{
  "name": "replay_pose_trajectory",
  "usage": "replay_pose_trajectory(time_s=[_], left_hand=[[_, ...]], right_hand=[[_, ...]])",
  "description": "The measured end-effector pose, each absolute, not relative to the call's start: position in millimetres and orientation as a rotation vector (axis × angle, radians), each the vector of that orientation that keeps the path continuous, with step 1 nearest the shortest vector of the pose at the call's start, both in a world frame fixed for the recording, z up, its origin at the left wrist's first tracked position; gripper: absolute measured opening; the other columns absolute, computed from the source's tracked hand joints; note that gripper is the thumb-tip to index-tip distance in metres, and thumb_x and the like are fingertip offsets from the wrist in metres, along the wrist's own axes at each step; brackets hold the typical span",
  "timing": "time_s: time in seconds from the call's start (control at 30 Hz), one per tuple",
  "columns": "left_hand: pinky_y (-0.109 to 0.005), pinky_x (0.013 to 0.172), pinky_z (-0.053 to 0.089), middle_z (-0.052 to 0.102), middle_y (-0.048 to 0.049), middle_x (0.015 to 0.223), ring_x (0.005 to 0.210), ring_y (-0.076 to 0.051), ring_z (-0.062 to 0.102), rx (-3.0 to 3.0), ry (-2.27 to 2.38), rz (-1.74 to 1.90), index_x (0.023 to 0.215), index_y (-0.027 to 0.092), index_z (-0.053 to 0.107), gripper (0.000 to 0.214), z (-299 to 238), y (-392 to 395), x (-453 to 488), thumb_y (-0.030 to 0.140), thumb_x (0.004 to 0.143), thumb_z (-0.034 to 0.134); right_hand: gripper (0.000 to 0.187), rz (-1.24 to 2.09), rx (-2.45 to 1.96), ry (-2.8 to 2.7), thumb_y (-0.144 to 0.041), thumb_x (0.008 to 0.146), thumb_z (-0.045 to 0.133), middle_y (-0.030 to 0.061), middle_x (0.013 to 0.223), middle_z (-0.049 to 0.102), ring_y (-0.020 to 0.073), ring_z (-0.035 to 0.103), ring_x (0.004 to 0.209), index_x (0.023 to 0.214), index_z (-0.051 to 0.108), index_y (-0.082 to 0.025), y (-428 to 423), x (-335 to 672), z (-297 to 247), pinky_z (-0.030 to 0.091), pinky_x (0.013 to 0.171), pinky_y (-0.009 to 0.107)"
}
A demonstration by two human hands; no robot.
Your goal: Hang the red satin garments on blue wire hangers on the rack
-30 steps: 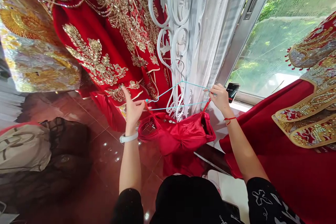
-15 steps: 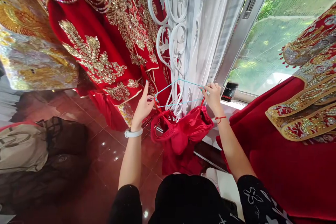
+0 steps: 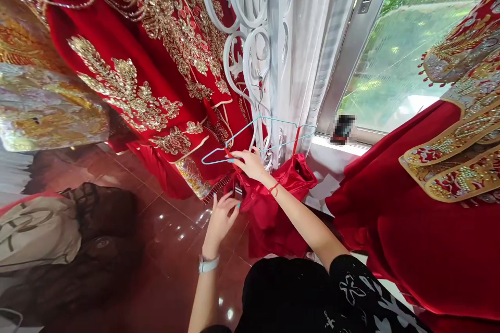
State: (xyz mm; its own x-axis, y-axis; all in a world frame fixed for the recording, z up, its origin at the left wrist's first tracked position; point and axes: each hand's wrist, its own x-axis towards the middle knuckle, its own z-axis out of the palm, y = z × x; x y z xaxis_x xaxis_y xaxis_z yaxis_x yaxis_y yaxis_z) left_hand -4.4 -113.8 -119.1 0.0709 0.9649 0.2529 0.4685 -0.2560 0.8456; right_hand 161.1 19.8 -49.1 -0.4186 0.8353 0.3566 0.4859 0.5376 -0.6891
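Observation:
A turquoise hanger [image 3: 282, 143] hangs by its hook on white scrollwork. From it a red satin dress [image 3: 269, 208] hangs by thin straps; the right strap [image 3: 296, 140] runs taut down from the hanger's bar. My right hand [image 3: 252, 164] reaches across to the hanger's left part, its fingertips closed at the red left strap; the exact grip is partly hidden. My left hand [image 3: 222, 218] is lower, beside the dress's left edge, with fingers bent and apart. I see nothing held in it, though its fingertips are close to the red fabric.
White scrollwork [image 3: 255, 52] stands ahead beside a window [image 3: 394, 62]. Red garments with gold embroidery [image 3: 128, 88] hang at left, and a beaded red one [image 3: 449, 177] at right. A phone [image 3: 344, 129] leans on the sill. A beige and black bag [image 3: 39, 223] lies lower left.
My right hand has left the hanger's right side and crossed to its left side. My left hand has let go of the hanger and dropped lower. The view has shifted slightly.

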Motion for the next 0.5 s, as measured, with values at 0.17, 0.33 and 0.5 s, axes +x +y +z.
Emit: replay_pose_trajectory(time_s=[0.17,0.33,0.5], left_hand=[[-0.057,0.119,0.026,0.066,-0.0028,0.071,0.090,-0.028,0.059,2.012,1.489,0.847,0.068,0.026,0.068,0.006,-108,-123,-32,0.022,0.072,0.069],[-0.043,0.094,0.043,0.063,-0.0028,0.082,0.088,-0.024,0.050,2.261,1.595,0.672,0.071,0.022,0.057,0.005,-72,-116,-35,0.020,0.070,0.062],[-0.037,0.083,0.043,0.060,-0.0028,0.082,0.084,-0.023,0.049,2.305,1.614,0.656,0.077,0.022,0.060,0.006,-65,-107,-50,0.018,0.072,0.059]], right_hand=[[0.021,0.646,-1.116,-1.996,-0.030,0.102,0.056,0.0018,0.108,0.080,0.0197,0.065,0.098,0.109,0.076,-0.028,23,162,-57,0.019,0.114,0.045],[0.021,0.642,-1.100,-1.998,-0.031,0.103,0.055,0.0005,0.108,0.080,0.0190,0.066,0.095,0.107,0.076,-0.028,14,167,-57,0.018,0.114,0.043],[0.022,0.614,-1.104,-2.025,-0.031,0.103,0.055,0.0006,0.102,0.080,0.0177,0.065,0.090,0.107,0.076,-0.029,6,174,-57,0.021,0.113,0.040]])
